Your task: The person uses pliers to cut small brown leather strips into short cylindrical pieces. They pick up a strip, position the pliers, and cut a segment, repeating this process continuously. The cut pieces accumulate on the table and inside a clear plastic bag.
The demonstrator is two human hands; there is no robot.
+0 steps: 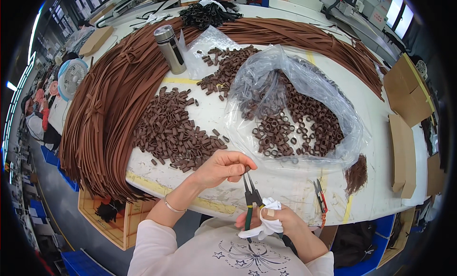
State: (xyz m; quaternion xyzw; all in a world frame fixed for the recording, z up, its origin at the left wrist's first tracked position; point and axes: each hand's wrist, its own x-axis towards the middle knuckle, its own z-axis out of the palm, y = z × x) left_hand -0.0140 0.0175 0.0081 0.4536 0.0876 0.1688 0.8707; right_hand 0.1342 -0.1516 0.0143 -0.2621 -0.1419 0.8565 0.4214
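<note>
My left hand (226, 167), a bracelet on its wrist, pinches a small brown leather loop (247, 169) at the tips of long-nosed pliers (249, 190). My right hand (281, 221) grips the pliers' green-and-black handles, with white cloth (269, 221) wrapped around some of its fingers. Beyond my hands lie a pile of flattened brown loops (173, 130) on the left and a second pile (228, 69) farther back. A clear plastic bag (352, 142) on the right holds many rounded brown loops (314, 128). Red-handled snips (320, 197) lie beside my right hand.
Long brown strap bundles (100, 119) arc around the white table (162, 180), with black straps (209, 14), a steel flask (169, 50), a fan (72, 78), cardboard pieces (402, 157) and brown fibres (356, 173). Co-workers (38, 119) are at the far left and back. Crates (102, 219) stand below.
</note>
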